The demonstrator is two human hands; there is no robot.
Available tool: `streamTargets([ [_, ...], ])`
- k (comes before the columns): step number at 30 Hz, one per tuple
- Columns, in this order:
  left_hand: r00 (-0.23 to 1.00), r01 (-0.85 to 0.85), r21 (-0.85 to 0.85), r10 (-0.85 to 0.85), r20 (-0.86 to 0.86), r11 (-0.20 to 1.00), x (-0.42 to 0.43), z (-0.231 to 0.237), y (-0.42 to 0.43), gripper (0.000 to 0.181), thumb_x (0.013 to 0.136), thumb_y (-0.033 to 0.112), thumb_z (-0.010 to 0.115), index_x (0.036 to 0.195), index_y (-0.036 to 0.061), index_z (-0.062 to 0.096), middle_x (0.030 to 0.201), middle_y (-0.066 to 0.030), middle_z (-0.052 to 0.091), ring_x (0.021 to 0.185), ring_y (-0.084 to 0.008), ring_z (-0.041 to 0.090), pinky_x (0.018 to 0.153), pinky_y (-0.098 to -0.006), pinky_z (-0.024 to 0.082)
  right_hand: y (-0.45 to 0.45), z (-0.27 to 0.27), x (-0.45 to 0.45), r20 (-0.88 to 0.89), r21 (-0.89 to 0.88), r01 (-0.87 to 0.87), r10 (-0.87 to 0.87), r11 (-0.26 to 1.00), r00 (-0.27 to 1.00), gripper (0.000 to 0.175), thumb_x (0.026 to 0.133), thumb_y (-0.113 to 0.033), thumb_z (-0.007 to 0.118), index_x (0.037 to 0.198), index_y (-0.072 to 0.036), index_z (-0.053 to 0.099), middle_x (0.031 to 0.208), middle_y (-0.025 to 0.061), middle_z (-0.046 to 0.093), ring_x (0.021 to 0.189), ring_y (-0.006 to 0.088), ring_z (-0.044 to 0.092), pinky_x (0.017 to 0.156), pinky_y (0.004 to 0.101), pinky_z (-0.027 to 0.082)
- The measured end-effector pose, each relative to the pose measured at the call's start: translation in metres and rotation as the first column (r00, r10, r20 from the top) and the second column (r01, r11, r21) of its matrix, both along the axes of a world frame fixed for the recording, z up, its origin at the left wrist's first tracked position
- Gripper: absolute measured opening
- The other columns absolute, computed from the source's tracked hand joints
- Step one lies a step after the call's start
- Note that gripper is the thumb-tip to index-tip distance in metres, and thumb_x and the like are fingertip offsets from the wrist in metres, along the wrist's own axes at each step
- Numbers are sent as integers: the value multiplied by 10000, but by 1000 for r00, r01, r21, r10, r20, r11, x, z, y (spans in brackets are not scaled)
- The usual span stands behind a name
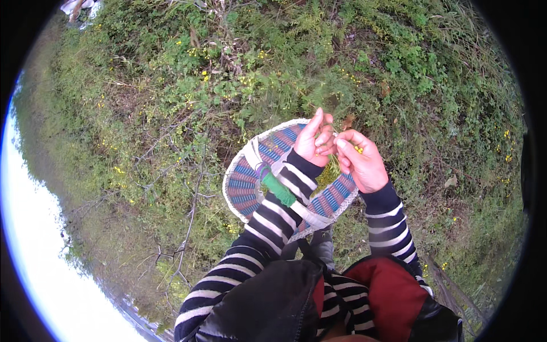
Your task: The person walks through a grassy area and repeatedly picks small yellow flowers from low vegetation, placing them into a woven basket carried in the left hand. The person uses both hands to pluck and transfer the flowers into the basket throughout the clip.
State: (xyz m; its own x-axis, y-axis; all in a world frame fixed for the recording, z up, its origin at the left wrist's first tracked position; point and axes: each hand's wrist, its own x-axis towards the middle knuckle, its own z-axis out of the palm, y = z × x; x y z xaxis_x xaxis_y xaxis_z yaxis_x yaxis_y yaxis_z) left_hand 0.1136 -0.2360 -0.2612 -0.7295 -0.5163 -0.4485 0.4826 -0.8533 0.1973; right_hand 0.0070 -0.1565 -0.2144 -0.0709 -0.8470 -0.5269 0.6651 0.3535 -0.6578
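Note:
My right hand (362, 160) pinches thumb against fingers, with small yellow flowers (359, 150) on thin green stems showing between them. Close beside it, nearly touching, is my left hand (313, 139), thumb raised and fingers curled. Whether a stem sits in those curled fingers is too fine to make out. From my left forearm hangs a woven basket (244, 188) in blue, mauve and white, its handle wrapped partly in green cloth (278, 190) and passing over the striped sleeve. Yellow-green plant heads (328, 176) lie inside the basket, partly hidden by my hands.
Dense green undergrowth (277, 85) with scattered yellow flowers (205, 76) surrounds me. A bare, forked, thorny-looking branch (192, 209) rises left of the basket. Dry sticks (448, 286) stand at lower right. My legs (322, 246) show below the basket. Bright sky fills the left rim.

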Motion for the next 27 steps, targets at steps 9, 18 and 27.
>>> streamTargets([
  [9, 1000, -5, 31, 5, -6, 1000, -8, -16, 17, 307, 904, 384, 429, 731, 131, 441, 456, 60, 307, 355, -46, 250, 347, -167, 214, 23, -14, -9, 126, 84, 60, -70, 995, 990, 219, 910, -236, 466, 765, -72, 480, 623, -31, 412, 461, 35, 347, 391, 163, 287],
  [18, 999, 37, 66, -38, 14, 997, -7, -9, 26, 311, 936, 357, 348, 743, 130, 438, 453, 65, 290, 346, -53, 235, 351, -181, 224, 43, 4, 1, 181, 141, 38, -64, 989, 981, 299, 918, -294, 439, 692, -106, 387, 583, -47, 314, 419, 27, 276, 346, 164, 235],
  [27, 980, 195, 75, -190, -60, 978, -2, -9, 48, 311, 933, 364, 352, 765, 125, 459, 488, 69, 325, 363, -51, 269, 383, -189, 265, 87, 19, 4, 216, 188, 177, -216, 966, 952, 305, 929, -300, 404, 704, -99, 362, 596, -36, 303, 449, 37, 283, 362, 176, 236],
])
